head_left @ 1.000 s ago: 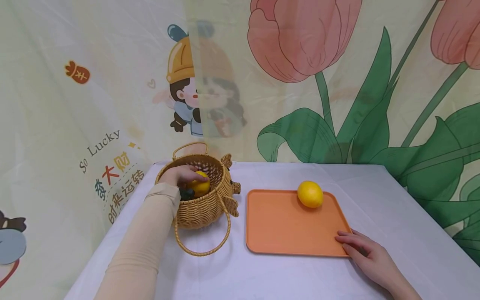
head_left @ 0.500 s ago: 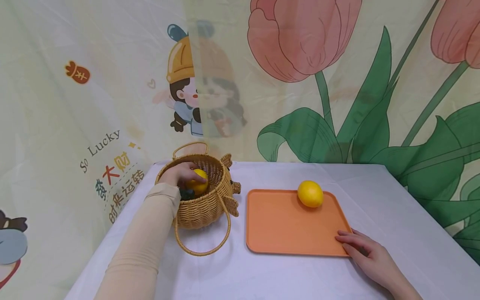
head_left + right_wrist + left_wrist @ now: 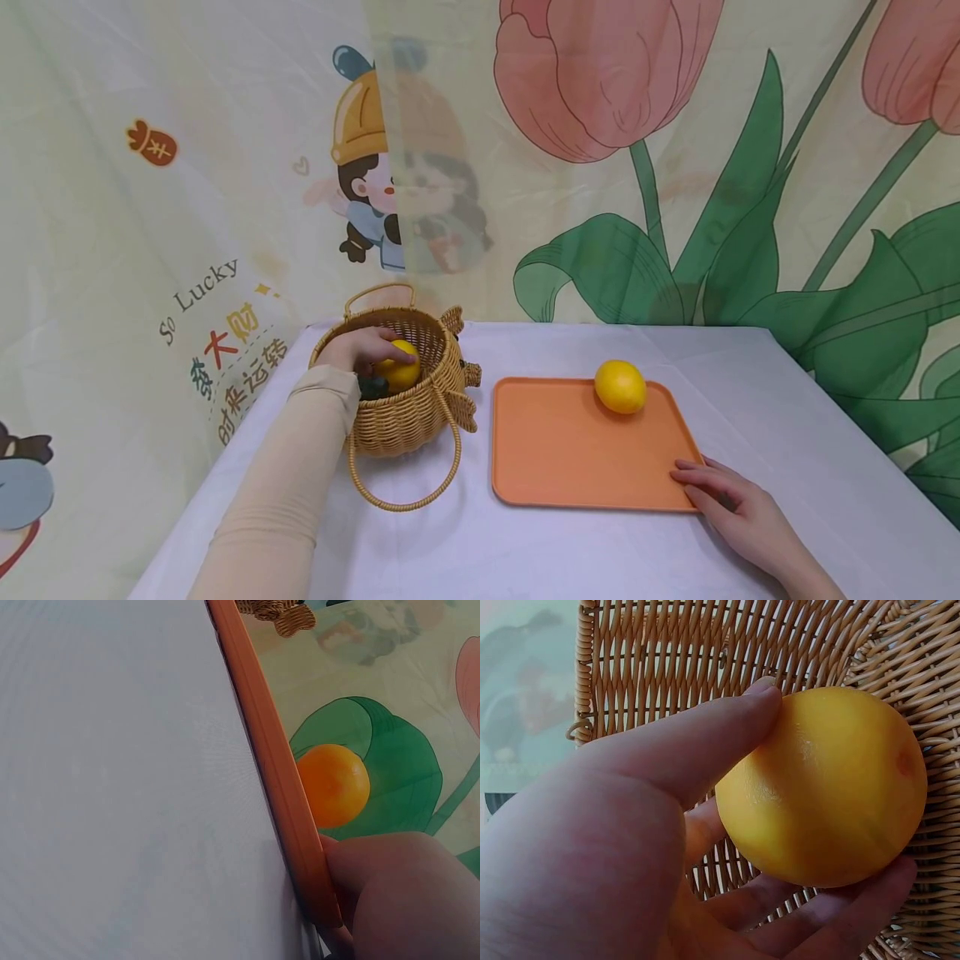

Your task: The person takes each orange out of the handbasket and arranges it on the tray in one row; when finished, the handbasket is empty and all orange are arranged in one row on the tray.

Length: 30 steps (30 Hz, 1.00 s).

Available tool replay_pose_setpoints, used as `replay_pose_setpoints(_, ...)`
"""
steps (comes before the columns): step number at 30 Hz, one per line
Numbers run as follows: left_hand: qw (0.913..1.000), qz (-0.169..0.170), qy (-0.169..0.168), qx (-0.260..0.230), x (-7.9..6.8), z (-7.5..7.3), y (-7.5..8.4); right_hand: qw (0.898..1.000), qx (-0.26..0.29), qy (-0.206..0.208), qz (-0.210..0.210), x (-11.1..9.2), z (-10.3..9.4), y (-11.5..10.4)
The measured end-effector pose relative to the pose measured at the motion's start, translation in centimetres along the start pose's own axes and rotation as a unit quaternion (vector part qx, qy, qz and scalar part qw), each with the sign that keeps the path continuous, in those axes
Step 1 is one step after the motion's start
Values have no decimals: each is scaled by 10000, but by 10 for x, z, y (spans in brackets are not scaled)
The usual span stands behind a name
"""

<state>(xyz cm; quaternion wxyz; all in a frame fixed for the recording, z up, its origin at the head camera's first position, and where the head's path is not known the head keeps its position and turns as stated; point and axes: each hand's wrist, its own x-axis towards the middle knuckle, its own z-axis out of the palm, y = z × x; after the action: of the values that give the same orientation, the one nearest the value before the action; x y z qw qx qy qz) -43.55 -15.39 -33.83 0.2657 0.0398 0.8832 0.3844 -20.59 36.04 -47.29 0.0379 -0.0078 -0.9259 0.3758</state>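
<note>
A lemon-like yellow fruit (image 3: pixel 832 795) is in my left hand (image 3: pixel 365 348), inside the wicker basket (image 3: pixel 397 429). The left thumb lies along one side of it and the other fingers curve beneath, as the left wrist view shows. Below this hand in the basket is something dark green (image 3: pixel 372 387), mostly hidden. At the tray's front right corner, my right hand (image 3: pixel 742 517) holds the rim of the orange tray (image 3: pixel 577 450) between thumb and fingers. A second yellow fruit (image 3: pixel 620 387) rests at the tray's back right.
The basket's front handle (image 3: pixel 405 507) hangs down onto the white tablecloth (image 3: pixel 420 558), and its rear handle (image 3: pixel 381 287) stands up. A printed curtain (image 3: pixel 450 150) hangs behind the table. White cloth separates the basket from the tray.
My left hand shifts only slightly with the yellow fruit inside the basket. The right hand, the tray and the fruit on it stay in place.
</note>
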Motion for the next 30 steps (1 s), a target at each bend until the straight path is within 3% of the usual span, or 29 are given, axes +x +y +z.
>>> replay_pose_setpoints(6,9998,53,66,190,-2,2,4,9999,47,72,-63,-3,-1,2)
replay_pose_setpoints(13,9992,287,275,-22,1,6,5,10000,39,68,15,-5,-3,3)
replay_pose_setpoints(19,9955,663,583,344,1,5,4,9999,60,70,-50,-5,-3,4)
replay_pose_setpoints(23,9940,837,684,135,-2,4,4,9997,110,79,-179,-3,-4,2)
replay_pose_setpoints(30,9947,866,413,-360,-8,1,15,9995,117,88,-280,1,-4,0)
